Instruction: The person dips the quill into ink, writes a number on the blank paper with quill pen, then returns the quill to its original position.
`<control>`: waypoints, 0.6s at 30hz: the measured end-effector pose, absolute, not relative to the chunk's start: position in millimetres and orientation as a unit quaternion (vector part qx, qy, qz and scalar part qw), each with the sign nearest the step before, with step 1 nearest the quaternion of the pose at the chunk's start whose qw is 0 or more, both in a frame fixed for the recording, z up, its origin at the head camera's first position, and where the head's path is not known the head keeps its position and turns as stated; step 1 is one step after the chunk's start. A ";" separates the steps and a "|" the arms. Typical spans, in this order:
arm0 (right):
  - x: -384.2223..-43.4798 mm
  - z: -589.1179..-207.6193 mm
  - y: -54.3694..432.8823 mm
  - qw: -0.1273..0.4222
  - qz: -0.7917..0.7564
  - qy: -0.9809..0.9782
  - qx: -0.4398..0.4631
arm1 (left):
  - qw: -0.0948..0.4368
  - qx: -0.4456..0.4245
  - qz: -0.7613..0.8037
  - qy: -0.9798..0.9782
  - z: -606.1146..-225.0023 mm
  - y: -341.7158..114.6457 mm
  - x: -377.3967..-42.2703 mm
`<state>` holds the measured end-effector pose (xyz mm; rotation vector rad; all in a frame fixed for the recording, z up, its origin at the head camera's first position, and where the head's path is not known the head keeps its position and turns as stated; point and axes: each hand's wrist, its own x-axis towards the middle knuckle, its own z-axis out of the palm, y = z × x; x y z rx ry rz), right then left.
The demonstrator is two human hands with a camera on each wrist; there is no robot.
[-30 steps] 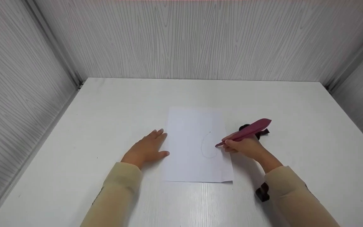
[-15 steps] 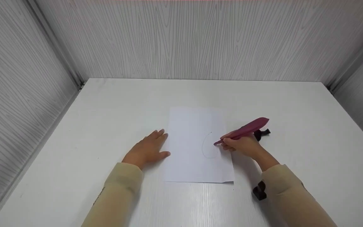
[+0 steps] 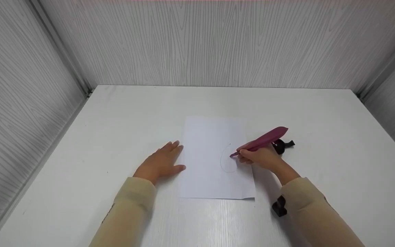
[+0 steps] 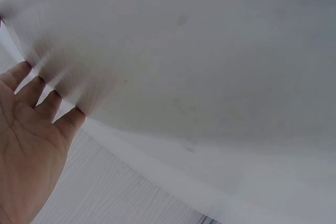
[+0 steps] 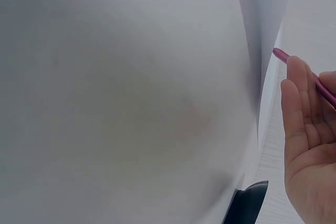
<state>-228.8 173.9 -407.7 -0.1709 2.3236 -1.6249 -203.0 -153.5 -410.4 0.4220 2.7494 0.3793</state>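
Observation:
A white sheet of paper (image 3: 204, 164) lies on the white table, bearing a thin curved pen line. My right hand (image 3: 261, 157) pinches a magenta pen with a broad feather-shaped top (image 3: 267, 138). Its tip is at the paper, inside the curve. The pen's slim shaft (image 5: 281, 55) also shows between thumb and fingers in the right wrist view. My left hand (image 3: 161, 161) rests palm down at the paper's left edge, fingers spread. In the left wrist view, the fingertips of the left hand (image 4: 34, 129) touch the white surface.
A glossy black rounded object with a short stem (image 3: 279, 145) stands just beyond my right hand, partly hidden by it. A black piece (image 3: 279, 206) shows beside the right sleeve cuff. Grey wood-grain panels (image 3: 218, 41) wall the table at the back and both sides.
My right hand and the pen have shifted slightly left, and the tip has moved up and left from the curve's right side. More of the black rounded object shows. The left hand stays put.

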 end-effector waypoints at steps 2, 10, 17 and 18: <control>-228.8 -407.6 172.5 0.153 -0.563 0.810 -0.059 | 0.166 0.150 0.133 0.966 -410.7 -153.5 -203.2; -229.7 -408.7 165.7 0.155 -0.557 0.814 -0.058 | 0.166 0.153 0.131 0.965 -410.1 -154.1 -203.9; -228.7 -410.5 159.6 0.157 -0.568 0.805 -0.074 | 0.176 0.142 0.137 0.964 -409.6 -153.5 -203.7; -228.4 -410.6 158.7 0.159 -0.568 0.804 -0.074 | 0.175 0.142 0.138 0.965 -409.7 -153.6 -203.6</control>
